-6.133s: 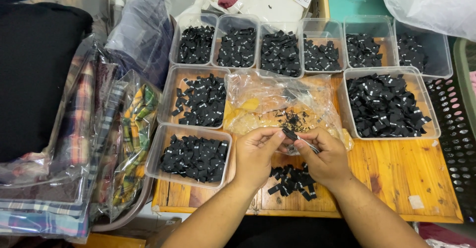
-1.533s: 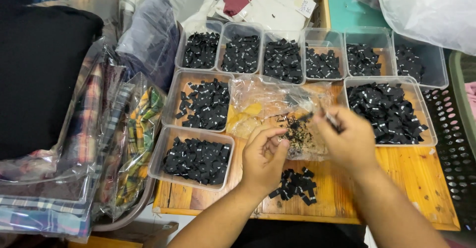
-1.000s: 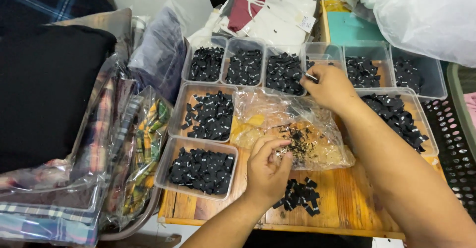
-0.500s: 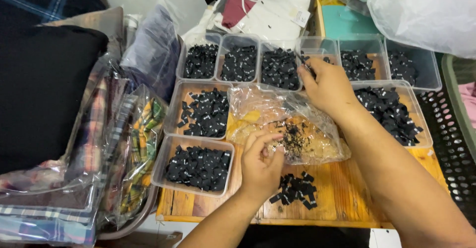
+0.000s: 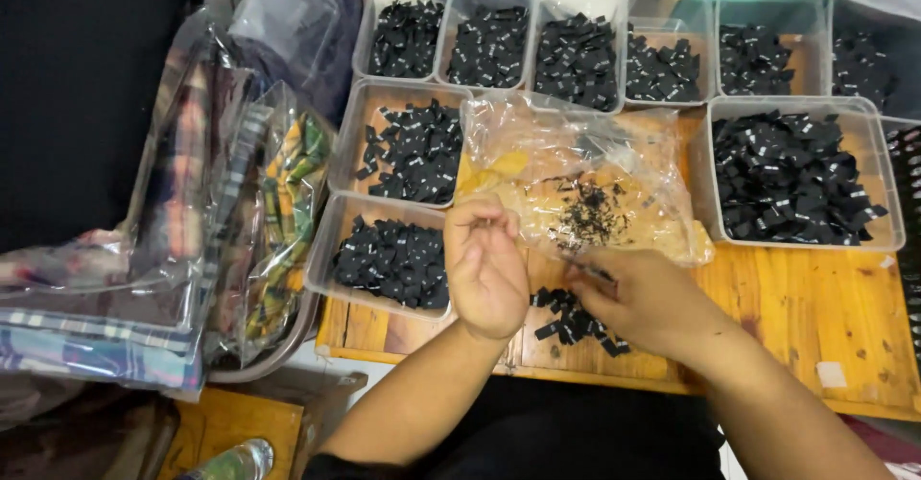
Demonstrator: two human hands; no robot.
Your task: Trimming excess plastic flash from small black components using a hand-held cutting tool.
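Loose black tags (image 5: 574,319) on wooden table (image 5: 796,298)

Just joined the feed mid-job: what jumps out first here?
Clear plastic tubs of small black pieces fill the back and left of the wooden table. At centre lies a crumpled clear bag with dark scraps. In front, the left hand is raised and the right hand rests on a loose black pile.
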